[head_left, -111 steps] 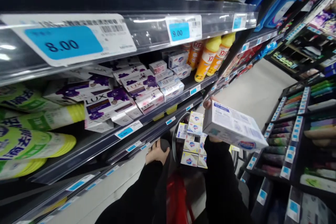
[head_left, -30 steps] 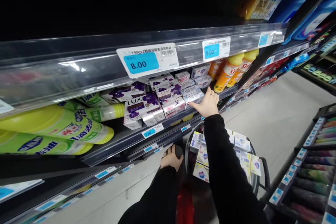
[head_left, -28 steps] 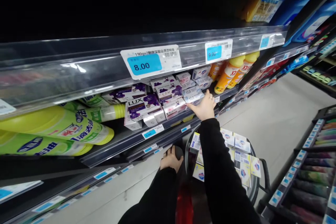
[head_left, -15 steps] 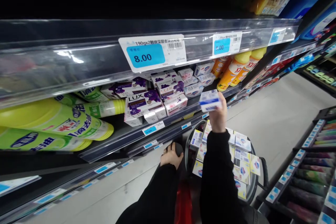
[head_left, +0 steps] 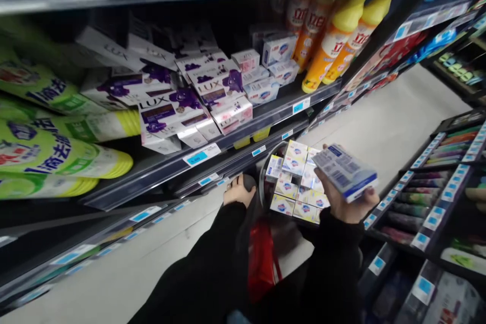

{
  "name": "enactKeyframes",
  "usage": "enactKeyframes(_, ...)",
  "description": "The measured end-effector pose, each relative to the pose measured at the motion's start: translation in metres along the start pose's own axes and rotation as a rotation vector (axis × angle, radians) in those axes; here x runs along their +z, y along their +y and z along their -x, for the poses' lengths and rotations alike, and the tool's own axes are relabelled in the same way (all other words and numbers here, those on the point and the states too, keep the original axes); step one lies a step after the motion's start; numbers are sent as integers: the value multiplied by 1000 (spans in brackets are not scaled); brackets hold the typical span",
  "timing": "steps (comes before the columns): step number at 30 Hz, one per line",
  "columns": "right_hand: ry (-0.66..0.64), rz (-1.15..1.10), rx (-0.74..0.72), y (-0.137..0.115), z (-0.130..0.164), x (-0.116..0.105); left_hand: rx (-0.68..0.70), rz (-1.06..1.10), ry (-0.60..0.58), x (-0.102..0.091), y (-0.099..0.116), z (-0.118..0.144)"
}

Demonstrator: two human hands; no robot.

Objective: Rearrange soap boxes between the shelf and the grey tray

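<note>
A: Nearest, left hand clenched on the basket handle, black sleeve behind.

B: Right hand grasping a white-and-blue soap box, flat and tilted, held over the basket rim, above the soap boxes piled inside.

A: Risk there?

B: Probably a slip: grip only from beneath, box slanting outward, likely to slide past the rim onto the floor.

A: Farther off?

B: Shelf with purple soap packs leaning over the edge, yellow bottles beyond. Perhaps toppled by a passing sleeve.
</note>
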State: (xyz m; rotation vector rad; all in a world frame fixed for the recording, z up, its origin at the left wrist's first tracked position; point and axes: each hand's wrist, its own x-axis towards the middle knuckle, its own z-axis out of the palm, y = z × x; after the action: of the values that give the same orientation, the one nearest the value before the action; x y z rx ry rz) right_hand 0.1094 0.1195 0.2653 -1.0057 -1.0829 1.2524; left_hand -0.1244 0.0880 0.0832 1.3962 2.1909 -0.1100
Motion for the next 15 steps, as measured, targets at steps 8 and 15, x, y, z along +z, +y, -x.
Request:
enactKeyframes(8, -477, 1174, -31, 107, 41, -46, -1, -2, 8, -1, 5, 3)
enactKeyframes(15, -674, 1484, -9, 179, 34, -20, -12, -9, -6, -4, 5, 4)
